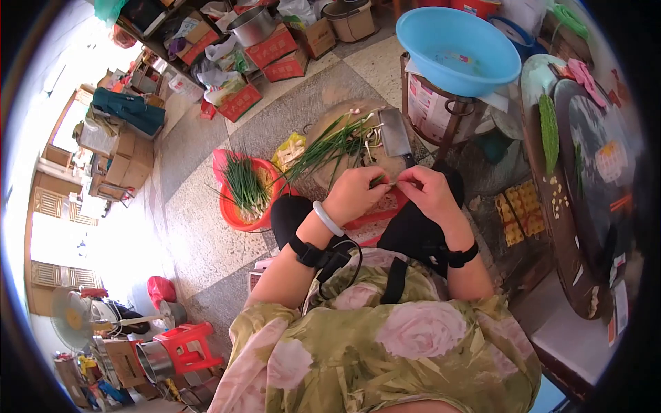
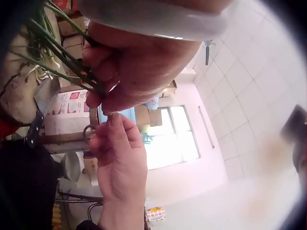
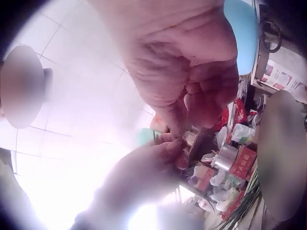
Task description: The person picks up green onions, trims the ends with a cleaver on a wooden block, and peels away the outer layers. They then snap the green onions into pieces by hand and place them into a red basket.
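My left hand, with a pale bangle at its wrist, grips a few spring onions; their green stalks stick out past its curled fingers in the left wrist view. Thumb and fingertips of my right hand meet the left fingertips and pinch at the spring onions' end, which the fingers mostly hide. Beyond the hands, more spring onions with white bulbs lie across a round wooden board. A cleaver rests at the board's right side, handle toward me.
An orange-red basin of spring onions stands left, beside a yellow bag with pale pieces. Ahead right, a blue basin sits on a stand. A dark table bearing a bitter gourd and an egg tray are at right.
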A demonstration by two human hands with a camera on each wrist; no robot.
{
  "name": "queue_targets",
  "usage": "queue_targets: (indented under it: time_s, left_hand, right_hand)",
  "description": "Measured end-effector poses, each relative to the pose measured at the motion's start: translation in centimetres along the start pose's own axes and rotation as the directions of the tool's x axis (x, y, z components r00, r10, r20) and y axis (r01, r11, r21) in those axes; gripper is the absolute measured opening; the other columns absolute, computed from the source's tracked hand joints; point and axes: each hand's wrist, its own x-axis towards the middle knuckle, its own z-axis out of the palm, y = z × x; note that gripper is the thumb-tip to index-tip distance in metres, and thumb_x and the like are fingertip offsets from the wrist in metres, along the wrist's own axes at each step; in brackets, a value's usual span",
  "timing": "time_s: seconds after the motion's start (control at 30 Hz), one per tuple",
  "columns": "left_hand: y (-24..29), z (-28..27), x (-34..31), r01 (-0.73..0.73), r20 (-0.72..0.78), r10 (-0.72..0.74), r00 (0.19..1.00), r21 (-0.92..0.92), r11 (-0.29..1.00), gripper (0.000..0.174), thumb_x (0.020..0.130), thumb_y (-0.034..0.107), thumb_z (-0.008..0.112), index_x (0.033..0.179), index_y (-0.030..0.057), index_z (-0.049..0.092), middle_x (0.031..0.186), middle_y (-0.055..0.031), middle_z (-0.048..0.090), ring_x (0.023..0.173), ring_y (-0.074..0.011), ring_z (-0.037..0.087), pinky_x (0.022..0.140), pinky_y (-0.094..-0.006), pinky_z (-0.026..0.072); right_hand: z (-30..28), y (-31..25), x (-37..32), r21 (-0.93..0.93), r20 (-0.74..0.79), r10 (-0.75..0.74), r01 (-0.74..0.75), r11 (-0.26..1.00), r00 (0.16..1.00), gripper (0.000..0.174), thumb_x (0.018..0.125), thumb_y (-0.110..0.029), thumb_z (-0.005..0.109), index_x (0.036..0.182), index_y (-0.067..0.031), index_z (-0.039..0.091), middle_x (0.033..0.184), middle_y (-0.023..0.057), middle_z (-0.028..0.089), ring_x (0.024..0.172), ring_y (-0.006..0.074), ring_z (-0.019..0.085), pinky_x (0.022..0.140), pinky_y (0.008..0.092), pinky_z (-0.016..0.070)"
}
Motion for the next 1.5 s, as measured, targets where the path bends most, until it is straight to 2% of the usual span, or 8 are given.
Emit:
queue_targets:
  time_s: [0.2,0.47,0.67,0.83,1.07,1.2,1.27,1.5]
  left_hand:
    - [2.4,-0.9,-1.0,-0.025,-0.002,0.025,1.000,0.117,0.993,0.016,0.078,0.015,0.062,0.088,0.0029,0.063,0.079,-0.0175,0.063,0.073,-0.0354,0.060,0.065,-0.0391,0.0471]
    - [2.1,-2.1,-2.1,-0.003,-0.069,0.011,0.998,0.116,0.993,0.016,0.079,0.015,0.061,0.088,0.0029,0.063,0.079,-0.0174,0.062,0.074,-0.0355,0.060,0.065,-0.0399,0.0469]
    - [0.8,-2.2,-2.1,-0.031,-0.078,0.038,0.996,0.093,0.995,0.017,0.079,0.014,0.062,0.089,0.0014,0.064,0.076,-0.0161,0.062,0.069,-0.0278,0.059,0.063,-0.0354,0.0462]
    - [-0.3,-2.0,-1.6,0.045,-0.024,-0.047,0.999,-0.063,0.997,0.015,0.080,0.012,0.063,0.090,0.0006,0.064,0.069,-0.0110,0.059,0.061,-0.0138,0.053,0.058,-0.0295,0.0440]
    - [-1.4,-1.8,-1.3,0.168,0.014,-0.167,0.986,-0.130,0.977,0.014,0.082,0.012,0.062,0.089,-0.0005,0.064,0.064,-0.0070,0.056,0.058,-0.0090,0.049,0.054,-0.0279,0.0421]
    - [-3.1,-1.4,-1.6,0.133,-0.012,-0.136,0.991,-0.135,0.982,0.014,0.082,0.012,0.062,0.088,-0.0010,0.063,0.063,-0.0063,0.055,0.058,-0.0089,0.049,0.054,-0.0277,0.0417]
    - [-3.6,-1.1,-1.7,0.111,-0.039,-0.118,0.992,-0.149,0.983,0.014,0.082,0.012,0.062,0.088,-0.0013,0.063,0.063,-0.0061,0.055,0.057,-0.0086,0.049,0.053,-0.0275,0.0416]
    - [-5.2,0.1,-1.2,0.063,-0.070,-0.077,0.995,-0.188,0.980,0.015,0.081,0.011,0.062,0.088,-0.0014,0.063,0.062,-0.0060,0.056,0.055,-0.0082,0.049,0.052,-0.0270,0.0411]
  right_hand:
    - [-0.7,-0.6,-0.7,0.007,-0.023,-0.019,0.019,1.000,1.000,0.011,0.080,-0.003,0.060,0.089,0.0013,0.063,0.075,0.0096,0.061,0.062,0.0148,0.058,0.058,0.0270,0.0449]
    - [0.0,-1.4,0.1,0.095,-0.021,0.016,-0.014,0.995,1.000,0.012,0.079,-0.005,0.063,0.089,0.0002,0.063,0.078,0.0093,0.060,0.064,0.0128,0.058,0.059,0.0260,0.0453]
    - [1.6,-0.5,0.8,-0.030,0.016,-0.237,0.237,0.971,0.971,0.013,0.079,-0.003,0.066,0.092,-0.0016,0.063,0.078,0.0041,0.058,0.072,0.0082,0.057,0.063,0.0233,0.0449]
    - [1.8,1.1,0.7,0.352,-0.016,0.144,-0.129,0.927,0.989,0.007,0.084,-0.004,0.064,0.090,-0.0003,0.063,0.078,-0.0002,0.061,0.071,0.0067,0.056,0.064,0.0211,0.0451]
    - [0.6,4.1,1.0,0.444,-0.202,0.291,-0.178,0.878,0.935,0.012,0.087,-0.009,0.061,0.089,0.0025,0.063,0.076,0.0012,0.062,0.068,0.0073,0.056,0.064,0.0204,0.0450]
    - [-1.6,5.0,0.8,0.196,-0.258,0.402,-0.360,0.912,0.878,0.013,0.085,-0.011,0.063,0.087,0.0017,0.063,0.075,0.0037,0.063,0.065,0.0074,0.056,0.061,0.0226,0.0457]
    - [-1.6,5.3,1.0,-0.284,-0.386,0.004,-0.123,0.951,0.922,0.012,0.084,-0.011,0.064,0.089,-0.0007,0.064,0.075,0.0040,0.063,0.062,0.0080,0.056,0.060,0.0243,0.0462]
    - [-0.7,2.8,1.0,0.180,0.144,0.451,-0.471,0.863,0.881,0.028,0.083,-0.005,0.065,0.111,-0.0030,0.061,0.079,0.0014,0.062,0.064,0.0064,0.054,0.058,0.0218,0.0451]
